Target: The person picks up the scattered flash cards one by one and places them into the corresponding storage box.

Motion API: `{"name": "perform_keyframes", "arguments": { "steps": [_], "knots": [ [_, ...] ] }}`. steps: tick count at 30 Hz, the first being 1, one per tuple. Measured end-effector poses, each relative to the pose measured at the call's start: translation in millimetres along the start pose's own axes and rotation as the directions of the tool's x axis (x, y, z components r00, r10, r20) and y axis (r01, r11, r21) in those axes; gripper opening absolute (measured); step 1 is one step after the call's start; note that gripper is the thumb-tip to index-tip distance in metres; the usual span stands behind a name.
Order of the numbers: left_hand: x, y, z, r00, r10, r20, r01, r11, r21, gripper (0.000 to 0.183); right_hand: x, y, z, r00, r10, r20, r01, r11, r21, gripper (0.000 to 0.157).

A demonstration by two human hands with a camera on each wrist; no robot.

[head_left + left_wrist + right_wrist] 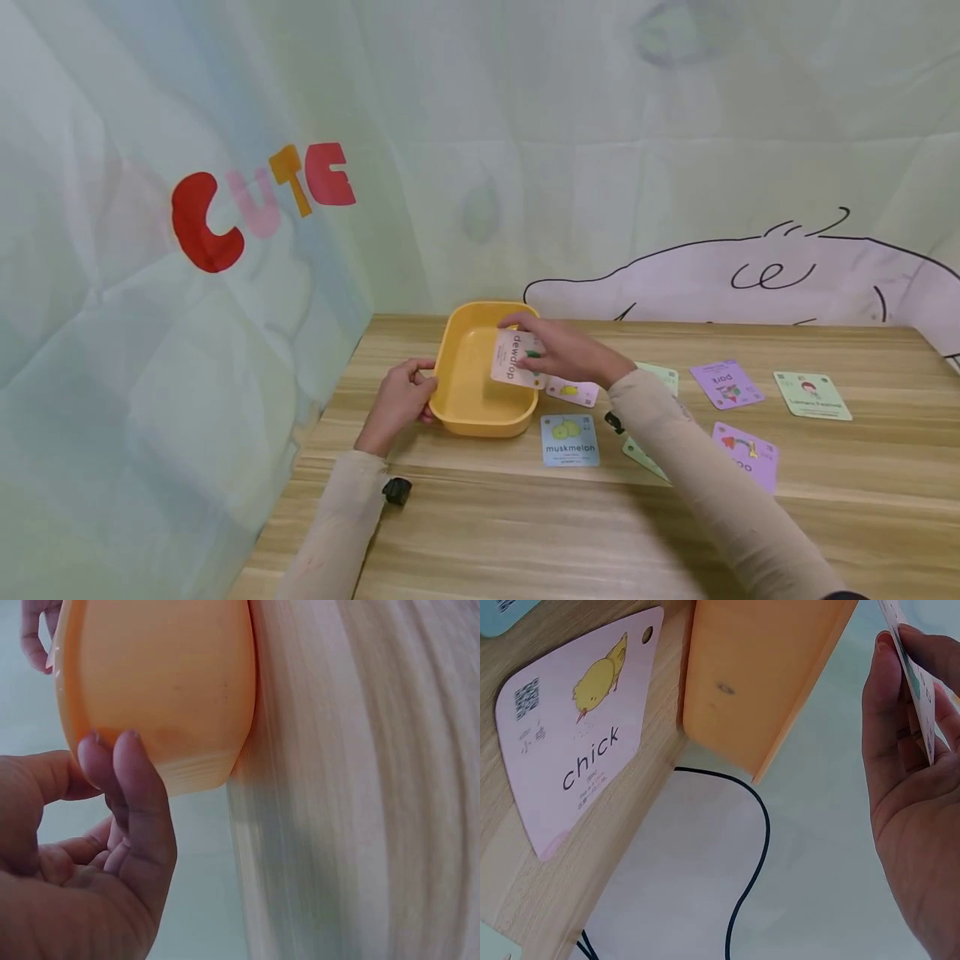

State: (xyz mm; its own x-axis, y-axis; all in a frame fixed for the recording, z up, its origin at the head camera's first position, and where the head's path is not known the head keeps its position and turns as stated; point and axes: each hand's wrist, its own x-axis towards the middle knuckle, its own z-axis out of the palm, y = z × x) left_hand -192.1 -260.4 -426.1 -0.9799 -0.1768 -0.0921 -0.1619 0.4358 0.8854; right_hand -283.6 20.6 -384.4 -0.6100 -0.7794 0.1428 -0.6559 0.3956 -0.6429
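A yellow plastic bin (468, 427) stands at the back left of the table. My left hand (400, 400) pinches its left rim; in the left wrist view the thumb is at the rim and fingertips (129, 754) lie against the outer wall. Over the bin's right side, my right hand (566, 350) holds a pink "dewdrop" flash card (504, 367) between thumb and fingers. The right wrist view shows this card (915, 690) nearly edge-on. Beside the bin lie a pink "chick" card (592, 727) and a blue "muskmelon" card (570, 442).
Farther right lie a purple "park" card (727, 385), a green card with a small figure (813, 396) and another purple card (746, 457). Green cards (645, 458) are partly hidden under my right forearm. A printed curtain (450, 167) hangs behind the table.
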Motion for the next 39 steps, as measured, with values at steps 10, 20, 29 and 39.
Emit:
{"name": "perform_keyframes", "arguments": {
  "steps": [10, 20, 29, 39],
  "knots": [
    [-1.7, 1.8, 0.1, 1.000, 0.009, -0.003, -0.009, 1.000, 0.006, 0.035, 11, -5, 6.0, 1.000, -0.009, 0.024, 0.009, 1.000, 0.010, 0.059],
    [-0.5, -0.2, -0.1, 1.000, 0.019, 0.004, -0.019, 1.000, -0.004, 0.036, 23, -8, 14.1, 0.999, -0.005, 0.032, 0.005, 1.000, 0.030, 0.057],
    [-0.3, -2.0, 0.2, 1.000, 0.027, 0.007, -0.027, 1.000, -0.006, 0.036, 33, -4, 23.2, 0.997, 0.050, 0.054, -0.052, 0.998, 0.043, 0.057],
    [-1.6, 0.5, -0.1, 1.000, 0.018, 0.009, -0.018, 1.000, -0.009, 0.037, 40, 7, 34.8, 0.991, 0.111, 0.070, -0.117, 0.989, 0.085, 0.058]
  ]
}}
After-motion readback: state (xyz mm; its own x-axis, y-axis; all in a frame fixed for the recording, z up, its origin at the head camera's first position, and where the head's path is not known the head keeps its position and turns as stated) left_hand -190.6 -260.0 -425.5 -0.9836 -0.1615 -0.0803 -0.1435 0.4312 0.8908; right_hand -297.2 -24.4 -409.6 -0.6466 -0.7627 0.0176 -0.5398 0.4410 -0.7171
